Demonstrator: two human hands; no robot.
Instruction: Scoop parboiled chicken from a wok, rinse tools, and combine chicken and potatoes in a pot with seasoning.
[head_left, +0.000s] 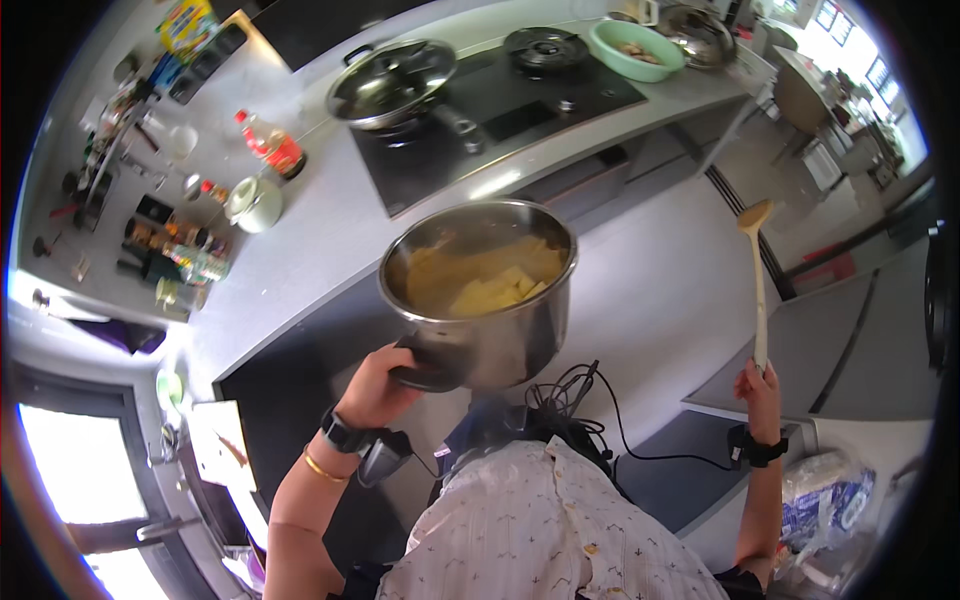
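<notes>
My left hand (375, 386) grips the short black side handle (431, 364) of a deep stainless steel pot (510, 345). The pot is held up in front of my body, off the counter, its open mouth facing me. Inside are pale yellow chunks of food (499, 292) and a yellowish mass behind them; what exactly they are I cannot tell. Out to the right, my right hand (759, 386) holds a long-handled wooden spoon (759, 292) by its handle end. The spoon points up and away, its head apart from the pot.
A lidded steel wok (394, 79) sits on the black cooktop (517, 120), left of a bare burner (546, 49). A green basin (637, 56) with food stands at the cooktop's right. On the grey counter (322, 217) are a red-labelled bottle (274, 146) and a lidded pot (255, 202). Black cables (581, 401) hang before me.
</notes>
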